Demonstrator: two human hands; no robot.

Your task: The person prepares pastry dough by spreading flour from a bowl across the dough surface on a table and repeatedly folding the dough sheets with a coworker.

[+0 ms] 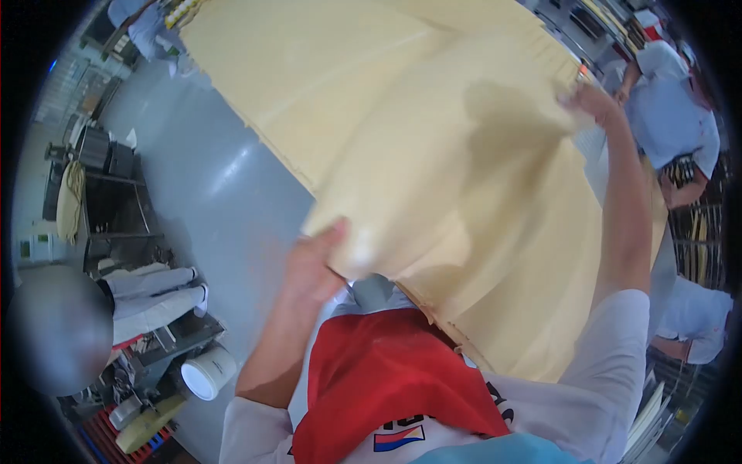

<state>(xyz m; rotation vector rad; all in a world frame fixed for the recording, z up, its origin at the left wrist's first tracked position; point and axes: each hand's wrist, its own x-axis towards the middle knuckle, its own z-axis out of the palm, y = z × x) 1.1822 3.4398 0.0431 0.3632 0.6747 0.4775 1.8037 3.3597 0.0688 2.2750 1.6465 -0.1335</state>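
A wide, pale yellow sheet (402, 162) is lifted between my two hands, with folds and a shadow across its right part. My left hand (313, 263) grips its near left corner, the thumb on top. At the upper right, my right hand (591, 104) pinches the sheet's far edge, slightly blurred. Beneath and beyond the lifted sheet lie more pale yellow sheets (270, 62) in a layered stack, its ragged edges showing at the left and close to my red apron (386, 371).
Several people are around, including one at the right (672, 116) close to my right hand. Grey floor (193, 170) shows at left. A white bucket (209, 373), a metal rack (116, 201) and a worktable (174, 348) stand at the left.
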